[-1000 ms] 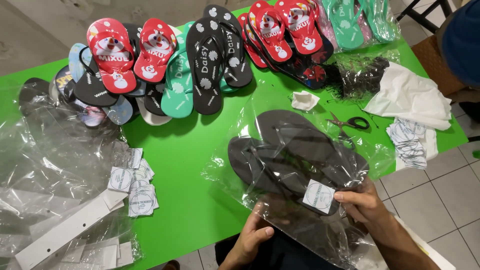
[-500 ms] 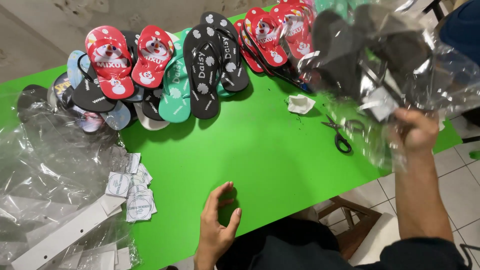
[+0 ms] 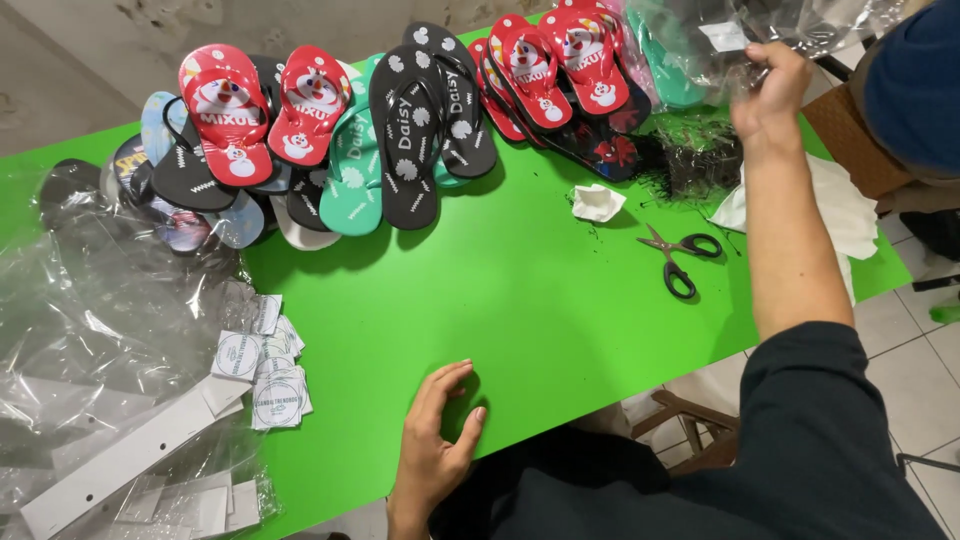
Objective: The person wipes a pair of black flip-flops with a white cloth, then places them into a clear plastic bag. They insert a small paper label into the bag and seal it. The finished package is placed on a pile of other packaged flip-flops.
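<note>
My right hand (image 3: pixel 768 92) is stretched out to the far right corner of the green table (image 3: pixel 520 300), its fingers closed on a clear plastic bag (image 3: pixel 740 35) held up over the sandals there. The bag is crumpled and carries a white label; its contents are hard to make out. My left hand (image 3: pixel 435 440) rests at the table's near edge, fingers curved and apart, holding nothing. Black-handled scissors (image 3: pixel 678 258) lie on the table left of my right forearm.
Red, black and teal flip-flops (image 3: pixel 400 130) lie piled along the far side. Clear bags (image 3: pixel 100 330), round white labels (image 3: pixel 262 370) and white card strips (image 3: pixel 120 460) sit at the left. A crumpled paper scrap (image 3: pixel 597 202) and white cloth (image 3: pixel 840 205) lie at right. Another person in blue (image 3: pixel 915 80) stands at the right edge.
My right hand has lifted the bagged pair of dark sandals off the table and carried it up to the far right corner. My left hand let go and rests at the table edge.
</note>
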